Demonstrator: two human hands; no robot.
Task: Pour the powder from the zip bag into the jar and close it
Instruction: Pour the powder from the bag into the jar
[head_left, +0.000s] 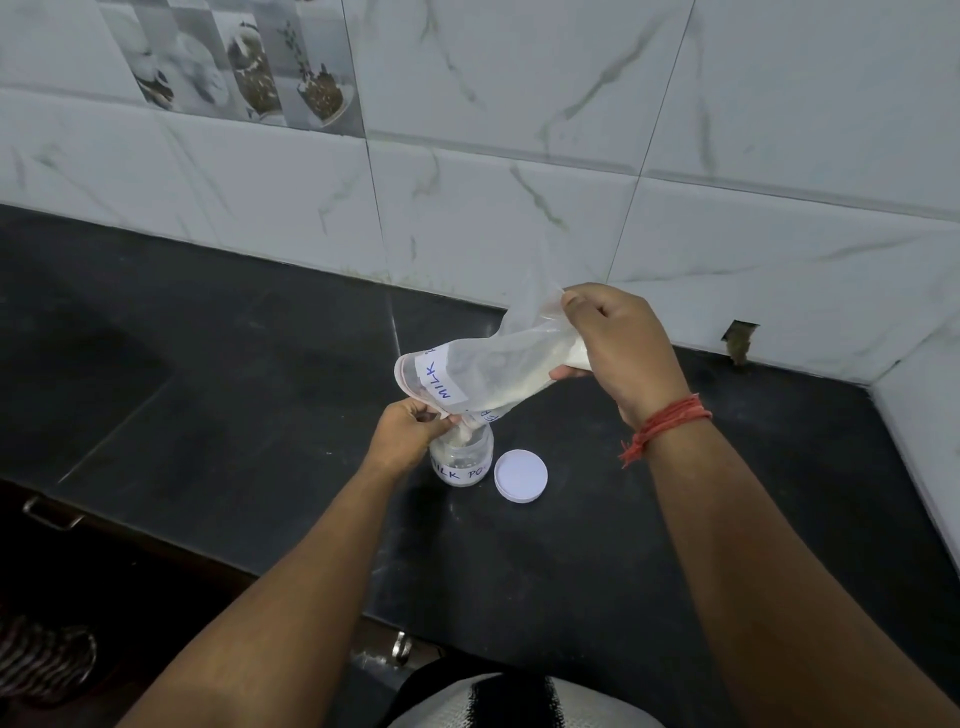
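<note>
A home kitchen: dark stone counter (208, 364), marble-look wall tiles (519, 156), food-picture tile (249, 62), drawer handle (49, 514).

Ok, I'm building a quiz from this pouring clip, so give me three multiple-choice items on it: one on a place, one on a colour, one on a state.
1. Where does the jar lid lie?
A. On the black counter, right of the jar
B. On the jar
C. In the left hand

2. What colour is the thread on the right wrist?
A. Blue
B. Red
C. White

3. How is the zip bag held?
A. Flat on the counter
B. Sealed and upright
C. Tilted, its mouth down at the jar, gripped by both hands

Answers:
1. A: the white lid rests on the counter beside the jar.
2. B: red thread wraps the wrist below the right hand.
3. C: the right hand lifts the bag's bottom while the left pinches its mouth over the jar.
</note>
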